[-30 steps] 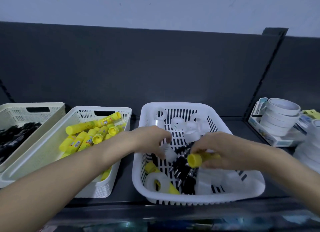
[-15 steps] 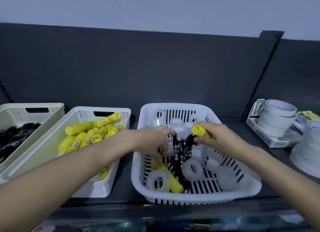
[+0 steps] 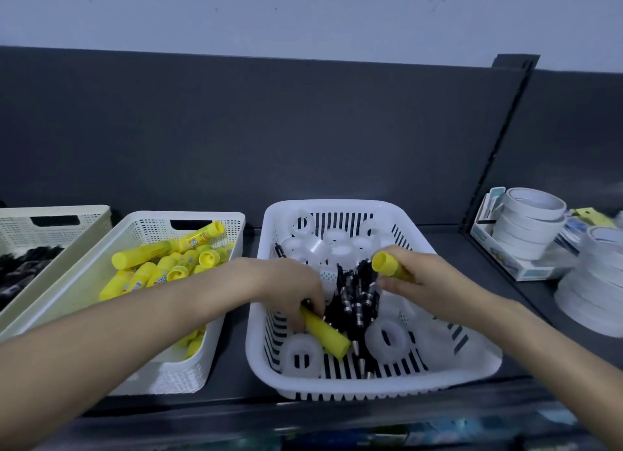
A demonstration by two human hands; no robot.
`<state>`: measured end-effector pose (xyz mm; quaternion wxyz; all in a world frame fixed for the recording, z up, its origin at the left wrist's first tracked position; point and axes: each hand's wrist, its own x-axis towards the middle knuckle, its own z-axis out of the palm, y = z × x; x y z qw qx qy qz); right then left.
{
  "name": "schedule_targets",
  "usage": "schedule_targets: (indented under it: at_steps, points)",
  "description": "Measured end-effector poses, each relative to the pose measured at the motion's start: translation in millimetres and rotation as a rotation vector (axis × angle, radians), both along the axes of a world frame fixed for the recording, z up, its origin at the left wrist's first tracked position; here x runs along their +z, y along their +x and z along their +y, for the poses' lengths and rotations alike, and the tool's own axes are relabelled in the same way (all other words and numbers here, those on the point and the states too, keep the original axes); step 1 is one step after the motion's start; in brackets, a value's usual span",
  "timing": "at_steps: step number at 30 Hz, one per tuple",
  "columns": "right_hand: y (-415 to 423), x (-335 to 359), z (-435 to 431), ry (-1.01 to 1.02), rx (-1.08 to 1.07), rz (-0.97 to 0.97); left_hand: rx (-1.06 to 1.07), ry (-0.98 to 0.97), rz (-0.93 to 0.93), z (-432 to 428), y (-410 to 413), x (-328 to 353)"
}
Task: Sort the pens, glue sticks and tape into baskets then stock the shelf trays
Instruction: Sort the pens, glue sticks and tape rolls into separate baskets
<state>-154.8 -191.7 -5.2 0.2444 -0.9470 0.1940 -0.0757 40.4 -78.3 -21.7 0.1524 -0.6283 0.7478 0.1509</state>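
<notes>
A white slotted basket on the dark shelf holds several clear tape rolls, black pens and a yellow glue stick. My left hand reaches into its left side and its fingers close on the upper end of that glue stick. My right hand hovers over the basket's middle and grips a second yellow glue stick, cap pointing up-left. To the left, a white perforated basket is filled with several yellow glue sticks.
A beige basket with black pens stands at the far left edge. Stacks of white tape rolls in a tray and more rolls sit on the right shelf section, past a dark upright divider.
My left hand has moved down and forward onto the glue stick lying in the basket. My right hand, still holding its glue stick, has barely moved.
</notes>
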Motion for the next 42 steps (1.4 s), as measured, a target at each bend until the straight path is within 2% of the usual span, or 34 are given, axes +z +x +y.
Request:
schedule_targets:
  at_steps: [4,7,9,12,14,17,21,23,24,26,28,30,34,38,42]
  points:
    - [9.4,9.3,1.8,0.107,-0.125,-0.016,0.225,-0.157,0.322,5.9,7.9,19.4]
    - [19.1,18.7,5.7,0.215,-0.134,-0.039,0.379,-0.27,0.62,21.7,15.0,39.8]
    - [30.4,24.5,10.1,0.277,-0.123,-0.106,0.509,-0.395,0.743,36.0,26.5,48.2]
    - [54.7,34.1,24.3,0.405,-0.092,-0.186,0.705,-0.621,0.668,61.5,46.3,56.6]
    - [75.5,39.4,40.3,0.489,-0.057,-0.196,0.84,-0.691,0.578,82.3,59.9,62.1]
    - [111.9,40.3,68.2,0.525,0.024,-0.2,1.017,-0.695,0.482,115.0,82.7,62.9]
    - [155.2,38.4,107.9,0.672,0.077,-0.198,1.133,-0.634,0.305,146.2,100.7,56.5]
    - [170.9,32.1,122.6,0.698,0.087,-0.176,1.143,-0.549,0.194,156.8,102.5,51.5]
    - [177.3,27.1,127.2,0.65,0.074,-0.157,1.139,-0.493,0.167,160.6,102.4,48.7]
    - [184.8,19.0,130.6,0.428,0.022,-0.118,1.123,-0.417,0.112,165.4,101.4,44.7]
    - [184.7,16.5,125.9,0.26,-0.022,-0.142,1.082,-0.442,0.003,166.1,101.3,47.1]
    - [175.7,18.3,116.7,0.243,-0.045,-0.189,1.011,-0.521,-0.062,161.4,102.4,51.0]
    - [138.1,21.0,88.0,0.158,-0.172,-0.198,0.835,-0.58,-0.021,137.1,93.3,50.8]
    - [86.5,18.7,53.0,0.096,-0.314,-0.151,0.681,-0.599,0.164,104.6,67.4,45.6]
    - [43.9,11.7,24.0,0.03,-0.383,-0.074,0.503,-0.582,0.249,71.0,33.7,38.4]
